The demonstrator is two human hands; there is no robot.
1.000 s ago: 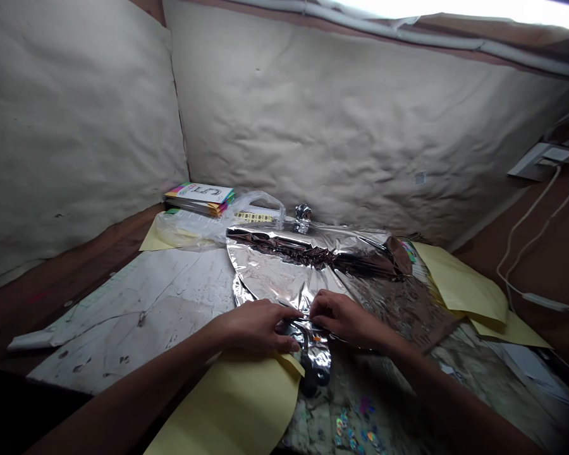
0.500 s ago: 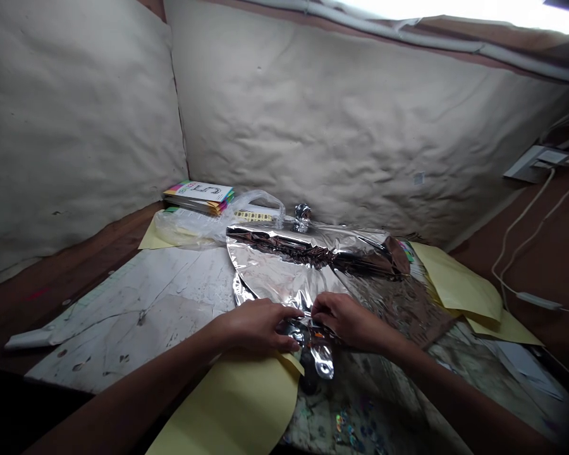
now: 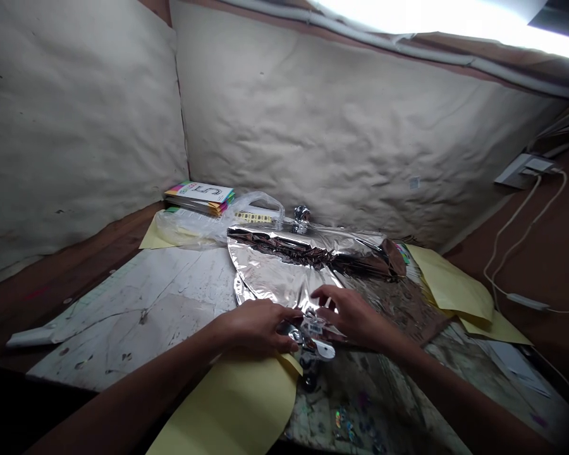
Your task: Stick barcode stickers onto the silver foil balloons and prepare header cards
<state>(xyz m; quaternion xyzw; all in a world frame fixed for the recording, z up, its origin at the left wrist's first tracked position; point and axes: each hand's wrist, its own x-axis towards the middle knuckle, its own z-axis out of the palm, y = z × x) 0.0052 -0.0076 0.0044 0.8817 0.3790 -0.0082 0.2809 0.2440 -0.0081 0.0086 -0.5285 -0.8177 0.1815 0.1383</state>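
Note:
A crumpled silver foil balloon (image 3: 308, 265) lies flat on the table, its narrow neck (image 3: 313, 338) pointing toward me. My left hand (image 3: 256, 325) is closed, pinching the foil neck against the table beside a yellow paper sheet (image 3: 237, 404). My right hand (image 3: 351, 313) hovers just right of the neck with fingers spread, touching the foil lightly. The far end of the balloon is folded over into a dark wrinkled band.
A stack of colourful paper packs (image 3: 200, 196) and a clear plastic bag (image 3: 208, 224) sit at the back left by the padded wall. Yellow sheets (image 3: 455, 291) lie at right. White cables (image 3: 516, 253) hang from a socket. Shiny confetti (image 3: 351, 426) is scattered near the front.
My right hand has let go of the foil neck and opened its fingers, lifting slightly. The neck's tail has curled up shorter. My left hand stays pinched in place.

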